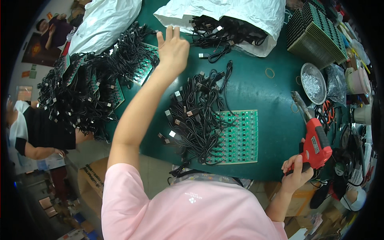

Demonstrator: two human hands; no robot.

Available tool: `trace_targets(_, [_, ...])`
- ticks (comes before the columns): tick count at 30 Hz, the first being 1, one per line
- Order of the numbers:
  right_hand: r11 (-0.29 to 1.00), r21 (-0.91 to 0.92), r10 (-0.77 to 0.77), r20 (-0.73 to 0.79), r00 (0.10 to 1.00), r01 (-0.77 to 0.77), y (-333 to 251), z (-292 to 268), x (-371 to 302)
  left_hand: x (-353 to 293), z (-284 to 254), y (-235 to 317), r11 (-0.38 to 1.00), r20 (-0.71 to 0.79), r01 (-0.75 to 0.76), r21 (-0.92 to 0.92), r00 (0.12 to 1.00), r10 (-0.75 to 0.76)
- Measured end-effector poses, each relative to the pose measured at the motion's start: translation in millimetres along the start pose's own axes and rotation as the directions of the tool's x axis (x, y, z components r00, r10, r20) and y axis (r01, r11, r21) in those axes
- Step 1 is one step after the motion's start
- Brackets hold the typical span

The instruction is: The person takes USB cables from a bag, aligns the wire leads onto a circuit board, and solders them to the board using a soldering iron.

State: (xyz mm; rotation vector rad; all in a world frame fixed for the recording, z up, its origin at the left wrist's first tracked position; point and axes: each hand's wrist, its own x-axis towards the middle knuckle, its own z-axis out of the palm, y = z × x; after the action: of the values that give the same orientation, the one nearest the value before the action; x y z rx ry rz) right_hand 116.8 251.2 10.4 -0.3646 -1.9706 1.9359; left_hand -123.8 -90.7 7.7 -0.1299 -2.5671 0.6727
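The left hand [173, 50], fingers spread and empty, reaches toward the cables [226, 34] spilling from the white bag [240, 14] at the counter's far edge. The right hand [297, 173] grips a red soldering gun [316, 142] (tip pointing away) at the near right edge. More cables [196, 116] lie across a green board [242, 138] mid-counter. The fetching step seems in hand; a clean pinch on one cable comes next.

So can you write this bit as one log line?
left hand: raised open over black cables | right hand: holds red soldering gun | green circuit board: under cables
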Motion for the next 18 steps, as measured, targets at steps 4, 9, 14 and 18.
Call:
trace_targets(4, [1.0, -0.031, -0.003, -0.003, 1.0, 0.003, 0.8, 1.2, -2.1, 8.7, 16.8, -25.1, 0.96, 0.068, -0.159, -0.232, 0.982, 0.179])
trace_targets(9, [1.0, -0.018, -0.013, 0.001, 1.0, 0.013, -3.8, 4.8, -2.0, 28.5, 3.2, -55.4, 0.401, 0.168, 0.154, -0.903, 0.986, 0.0])
trace_targets(14, [0.998, 0.055, 0.021, 0.023, 1.0, -0.022, -2.1, 1.1, -2.1, 36.6, 3.0, -56.4, -0.272, 0.274, 0.267, -0.924, 0.962, 0.015])
trace_targets(18, [0.997, 0.079, 0.023, -0.029, 0.999, -0.021, -2.1, 3.1, -3.9, 41.1, 1.7, -46.8, -0.815, 0.371, 0.157, -0.557, 0.925, -0.076])
